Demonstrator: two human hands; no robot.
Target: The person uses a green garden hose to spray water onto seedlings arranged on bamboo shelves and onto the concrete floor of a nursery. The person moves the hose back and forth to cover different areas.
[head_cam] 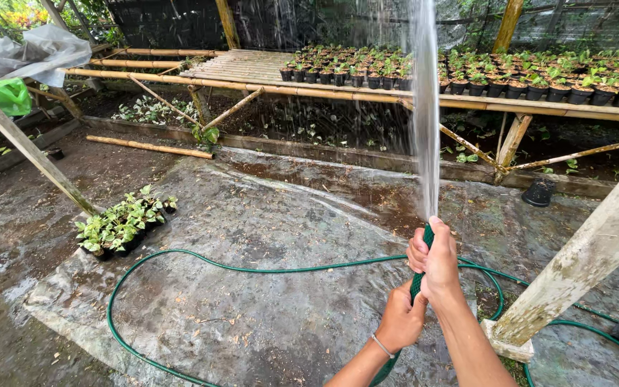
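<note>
2 hands (420, 290) around green hose (252, 269), seemingly

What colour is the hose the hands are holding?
Green; the hose, gripped by both hands, shows best in the head view.

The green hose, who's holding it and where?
Both hands grip the green hose near its spraying end: right hand at the tip, left hand just below.

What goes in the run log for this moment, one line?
left hand: grips green hose | right hand: grips hose end, thumb over it | water jet: toward potted plants on bamboo bench
</note>
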